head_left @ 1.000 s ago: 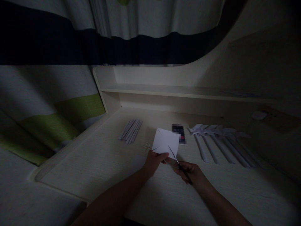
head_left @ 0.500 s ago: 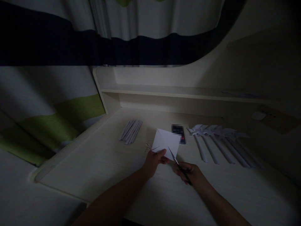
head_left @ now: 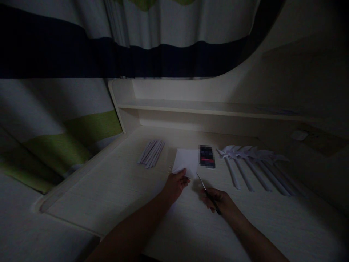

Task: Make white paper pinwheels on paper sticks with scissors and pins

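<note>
My left grip [head_left: 176,183] pinches the paper square [head_left: 187,162] at its near edge; right grip [head_left: 218,201] clasps scissors [head_left: 205,188], blades pointing up-left at it.

Picture very dark. Little light comes from above, lands on middle of pale wooden desk [head_left: 131,189]. Small white square paper [head_left: 186,161] is brightest spot. Corners and right side fade to near black. Both arms look like dark shapes. Soft shadow sits under right hand [head_left: 218,202] and under paper. No glare. Straight lines bend near edges: big striped cloth curtain [head_left: 81,54] curves like bowl. Small dark flat thing [head_left: 206,156] beside paper is blurred into squares. Grainy all over, fine detail lost.
</note>
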A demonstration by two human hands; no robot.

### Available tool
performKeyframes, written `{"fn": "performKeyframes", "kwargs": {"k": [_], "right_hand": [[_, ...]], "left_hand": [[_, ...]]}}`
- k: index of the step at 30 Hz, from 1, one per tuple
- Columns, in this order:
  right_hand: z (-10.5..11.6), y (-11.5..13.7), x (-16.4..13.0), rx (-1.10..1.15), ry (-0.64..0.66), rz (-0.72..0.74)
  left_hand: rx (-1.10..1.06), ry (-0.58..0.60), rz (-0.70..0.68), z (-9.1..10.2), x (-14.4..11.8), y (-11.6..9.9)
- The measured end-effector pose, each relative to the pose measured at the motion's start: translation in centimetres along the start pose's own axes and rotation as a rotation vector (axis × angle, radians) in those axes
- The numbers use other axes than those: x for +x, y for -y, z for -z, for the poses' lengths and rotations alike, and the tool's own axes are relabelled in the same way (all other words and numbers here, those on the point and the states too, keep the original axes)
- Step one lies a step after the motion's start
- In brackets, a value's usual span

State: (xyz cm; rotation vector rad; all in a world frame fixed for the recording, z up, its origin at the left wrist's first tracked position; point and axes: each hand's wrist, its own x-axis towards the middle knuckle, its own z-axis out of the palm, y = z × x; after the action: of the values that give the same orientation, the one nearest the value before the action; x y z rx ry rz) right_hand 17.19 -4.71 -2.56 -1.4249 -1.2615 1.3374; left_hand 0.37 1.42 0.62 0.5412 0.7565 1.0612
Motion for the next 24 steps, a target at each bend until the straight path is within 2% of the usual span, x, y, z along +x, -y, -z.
{"fn": "performKeyframes", "kwargs": {"k": [5, 9, 11, 15, 19, 24], "right_hand": [[0.6, 1.4, -0.4, 0.084, -0.127, 0.025], [1.2, 2.4, -0.7, 0.171, -0.240, 0.033], [1.5, 2.8, -1.0, 0.205, -0.276, 0.084], [1.8, 4.1, -1.6, 0.240, -0.297, 0.183], [1.6, 4.7, -1.9, 0.336, -0.304, 0.096], [1.2, 3.8, -1.4, 0.446, -0.286, 0.061]], "left_hand": [[0.075, 0.058, 0.012, 0.0, -0.1, 0.3], [0.240, 0.215, 0.010, 0.3, -0.3, 0.9], [0.342, 0.286, 0.026, 0.4, -0.5, 1.1], [0.442, 0.372, 0.086, 0.4, -0.7, 1.3], [0.507, 0.408, 0.164, 0.3, -1.0, 1.1], [0.561, 0.407, 0.187, 0.5, -1.0, 0.8]]}}
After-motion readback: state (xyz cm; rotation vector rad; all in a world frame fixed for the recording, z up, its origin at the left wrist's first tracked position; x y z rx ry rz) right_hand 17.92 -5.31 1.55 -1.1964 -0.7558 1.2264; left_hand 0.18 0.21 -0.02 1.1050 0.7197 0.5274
